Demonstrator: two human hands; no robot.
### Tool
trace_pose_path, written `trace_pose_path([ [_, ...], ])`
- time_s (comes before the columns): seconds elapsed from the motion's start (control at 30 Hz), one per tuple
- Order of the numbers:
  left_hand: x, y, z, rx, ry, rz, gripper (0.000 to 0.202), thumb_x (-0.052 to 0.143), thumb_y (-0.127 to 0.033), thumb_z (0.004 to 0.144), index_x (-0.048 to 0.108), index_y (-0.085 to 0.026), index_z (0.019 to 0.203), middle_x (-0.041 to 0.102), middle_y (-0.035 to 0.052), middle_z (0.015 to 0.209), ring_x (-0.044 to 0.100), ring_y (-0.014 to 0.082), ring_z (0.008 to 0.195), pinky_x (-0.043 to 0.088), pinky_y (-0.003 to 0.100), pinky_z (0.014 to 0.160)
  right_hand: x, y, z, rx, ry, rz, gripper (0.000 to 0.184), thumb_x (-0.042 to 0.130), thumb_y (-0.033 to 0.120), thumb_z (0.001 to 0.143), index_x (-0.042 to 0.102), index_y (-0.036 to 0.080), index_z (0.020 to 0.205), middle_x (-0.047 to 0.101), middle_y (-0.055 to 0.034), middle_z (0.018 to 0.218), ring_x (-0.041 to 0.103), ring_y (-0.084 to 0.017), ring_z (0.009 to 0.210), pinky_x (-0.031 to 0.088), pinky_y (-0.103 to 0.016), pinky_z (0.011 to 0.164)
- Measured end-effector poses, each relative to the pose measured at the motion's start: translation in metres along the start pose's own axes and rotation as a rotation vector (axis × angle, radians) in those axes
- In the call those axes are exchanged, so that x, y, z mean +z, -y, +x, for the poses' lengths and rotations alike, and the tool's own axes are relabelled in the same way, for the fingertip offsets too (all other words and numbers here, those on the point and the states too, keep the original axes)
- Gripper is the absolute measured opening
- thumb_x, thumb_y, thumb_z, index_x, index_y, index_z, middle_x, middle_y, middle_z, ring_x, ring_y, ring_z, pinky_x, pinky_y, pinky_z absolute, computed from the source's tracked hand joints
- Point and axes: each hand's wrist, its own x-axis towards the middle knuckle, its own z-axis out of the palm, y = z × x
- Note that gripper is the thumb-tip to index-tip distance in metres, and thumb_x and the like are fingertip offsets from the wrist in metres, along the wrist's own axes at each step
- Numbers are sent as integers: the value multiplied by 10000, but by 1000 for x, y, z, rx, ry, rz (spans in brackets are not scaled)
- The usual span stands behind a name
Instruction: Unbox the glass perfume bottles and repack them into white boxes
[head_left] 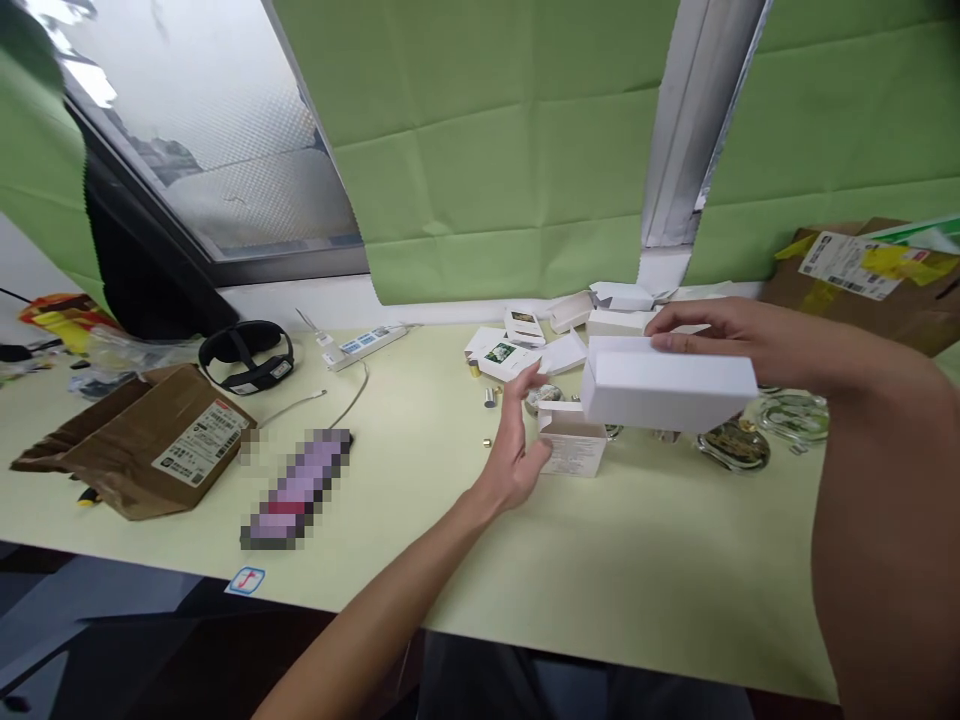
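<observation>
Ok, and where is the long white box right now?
In the head view, the long white box is right of centre, held in the right hand, up and right of the small open box by the left hand.

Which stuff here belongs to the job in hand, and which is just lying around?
Probably in the job, going by the hands:
long white box, held by the right hand
small open carton, beside the left hand

Probably just lying around:
brown package
black headset
power strip
</observation>
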Motion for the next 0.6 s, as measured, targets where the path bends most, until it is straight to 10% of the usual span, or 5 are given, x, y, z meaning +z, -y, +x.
trace_pose_path([
  [0.1,-13,-32,32,52,19,53,616,567,-426,900,370,-262,1460,449,116,1411,422,311,1327,313,504,1150,1,0,2,13,-30,-113,420,450,627,925,661,288,1055,690,-32,975,594,-177,772,435,-269,597],
  [0.23,-21,-68,73,86,374,144,613,757,-463,769,555,-293,1322,519,86,1330,481,337,1276,434,505,1057,2,2,-1,19,-94,-112,387,469,619,920,662,302,1030,693,-11,894,589,-160,694,416,-264,551],
  [0.4,-7,-83,100,252,187,177,553,672,-518,840,547,-275,1320,499,76,1343,442,343,1334,454,486,1049,-1,4,-3,151,-261,-166,294,524,501,923,683,254,911,612,4,607,487,-116,481,342,-261,474],
  [0.6,36,-105,28,187,385,558,406,450,-433,988,494,-308,1371,470,70,1444,354,295,1411,385,475,1122,-14,-11,-8,356,-560,-110,376,586,614,855,695,268,950,629,-10,589,516,-123,455,360,-278,449],
])
